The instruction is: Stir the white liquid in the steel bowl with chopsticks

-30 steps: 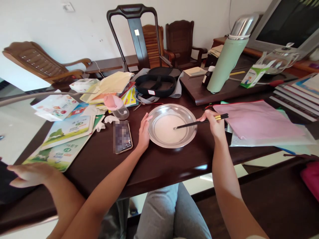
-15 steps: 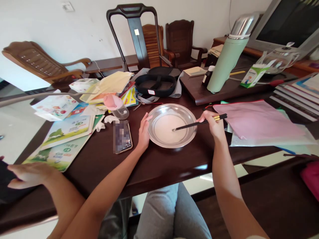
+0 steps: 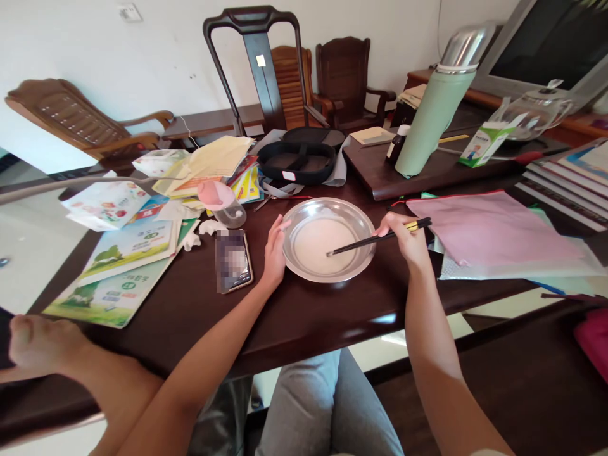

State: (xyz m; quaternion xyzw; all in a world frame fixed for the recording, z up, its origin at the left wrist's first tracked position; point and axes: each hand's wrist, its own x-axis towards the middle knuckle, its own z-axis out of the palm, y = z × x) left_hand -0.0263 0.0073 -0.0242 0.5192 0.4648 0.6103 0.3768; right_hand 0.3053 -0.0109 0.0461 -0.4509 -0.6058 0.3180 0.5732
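A shiny metal bowl (image 3: 363, 221) holding white liquid stands on the dark wooden table (image 3: 294, 316) in front of me. My right hand (image 3: 407, 244) is closed on a pair of black chopsticks (image 3: 365, 242), whose tips dip into the liquid near the bowl's middle. My left hand (image 3: 274, 253) rests against the bowl's left rim with its fingers stretched out, holding nothing. A phone (image 3: 232, 261) lies just left of that hand.
Another person's hand (image 3: 40, 345) rests at the table's near left edge. Booklets (image 3: 126, 253), papers and a pink-lidded bottle (image 3: 223, 202) crowd the left. A black bag (image 3: 297, 158), green thermos (image 3: 437, 104), pink folder (image 3: 489, 228), stacked books and chairs stand behind and right.
The chopstick tips have slid slightly leftward and nearer within the liquid. The other person's hand at the left edge has curled and drawn back.
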